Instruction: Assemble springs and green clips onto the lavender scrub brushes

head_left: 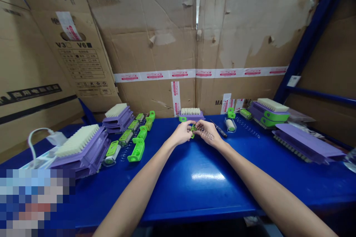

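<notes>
My left hand (pixel 182 133) is closed, with its fingertips pinching a small green plastic part (pixel 193 129). Close against it on the right, my right hand (pixel 213 137) is closed too, and a coiled metal spring (pixel 205 133) runs from its fingertips across the hand. Where the spring's inner end meets the green part is hidden by the fingers. Just behind both hands lies a purple and green brush (pixel 190 113) with pale bristles facing up. A dark slim tool (pixel 219 129) rests to the right of my right hand.
Purple brush parts (pixel 83 152) are stacked at left, beside rows of green brackets (pixel 137 151), springs (pixel 126 152) and green-and-white pieces (pixel 112 152). More brushes (pixel 268 113) and a purple panel (pixel 308 142) sit at right, near a small roller-like piece (pixel 230 125). Cardboard walls (pixel 155 44) enclose the blue table (pixel 194 192).
</notes>
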The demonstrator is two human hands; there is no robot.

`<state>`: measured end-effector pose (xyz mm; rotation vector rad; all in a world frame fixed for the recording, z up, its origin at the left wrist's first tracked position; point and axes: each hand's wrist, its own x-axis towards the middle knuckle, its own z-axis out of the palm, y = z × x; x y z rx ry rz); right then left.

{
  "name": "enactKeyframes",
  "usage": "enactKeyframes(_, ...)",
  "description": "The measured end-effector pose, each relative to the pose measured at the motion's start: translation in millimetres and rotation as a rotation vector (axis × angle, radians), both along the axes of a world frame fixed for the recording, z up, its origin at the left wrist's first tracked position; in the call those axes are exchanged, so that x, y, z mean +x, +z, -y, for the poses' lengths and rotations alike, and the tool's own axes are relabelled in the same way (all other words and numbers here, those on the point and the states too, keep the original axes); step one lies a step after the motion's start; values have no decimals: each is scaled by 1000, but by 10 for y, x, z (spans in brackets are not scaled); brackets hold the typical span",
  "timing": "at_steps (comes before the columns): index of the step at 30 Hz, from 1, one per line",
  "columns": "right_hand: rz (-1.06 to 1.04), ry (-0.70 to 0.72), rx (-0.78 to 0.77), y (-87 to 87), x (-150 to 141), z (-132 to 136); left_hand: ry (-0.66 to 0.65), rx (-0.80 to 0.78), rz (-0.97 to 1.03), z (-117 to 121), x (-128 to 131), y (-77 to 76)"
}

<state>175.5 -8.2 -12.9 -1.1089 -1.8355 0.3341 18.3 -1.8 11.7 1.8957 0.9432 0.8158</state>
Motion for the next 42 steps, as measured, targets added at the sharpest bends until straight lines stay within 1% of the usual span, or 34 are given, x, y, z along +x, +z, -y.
enactKeyframes(4,11,-15,10,1,7,-14,-1,-52,17,-13,-5,1)
enactKeyframes(9,96,-9,33,16,8,-4,-68,-150,80,-20,-34,15)
enactKeyframes(11,98,-6,21,19,-2,15,-57,-180,92,-13,-34,24)
enactKeyframes(15,-2,125,-91,12,-19,57,49,-196,107,10,-12,45)
enactKeyframes(17,-62,182,-142,9,-23,69,71,-188,127,17,-2,50)
enactKeyframes(18,-81,183,-153,10,-25,73,70,-190,136,18,0,50)
enactKeyframes(20,-73,147,-142,21,-30,80,63,-209,152,10,-1,43)
enactKeyframes(23,-27,73,-81,60,-40,96,83,-237,180,-16,-6,17)
enactKeyframes(26,12,44,15,98,-49,109,96,-261,230,-48,-7,-28)
enactKeyframes(29,16,27,81,104,-56,103,69,-278,288,-79,-9,-82)
enactKeyframes(33,-47,-5,-12,90,-62,86,36,-268,331,-107,-14,-130)
enactKeyframes(37,-101,-110,-67,117,-83,93,59,-224,317,-96,30,-142)
enactKeyframes(39,-115,-166,-89,130,-104,96,92,-155,282,-78,68,-150)
enactKeyframes(42,-168,-224,-127,111,-136,80,202,29,184,-54,113,-173)
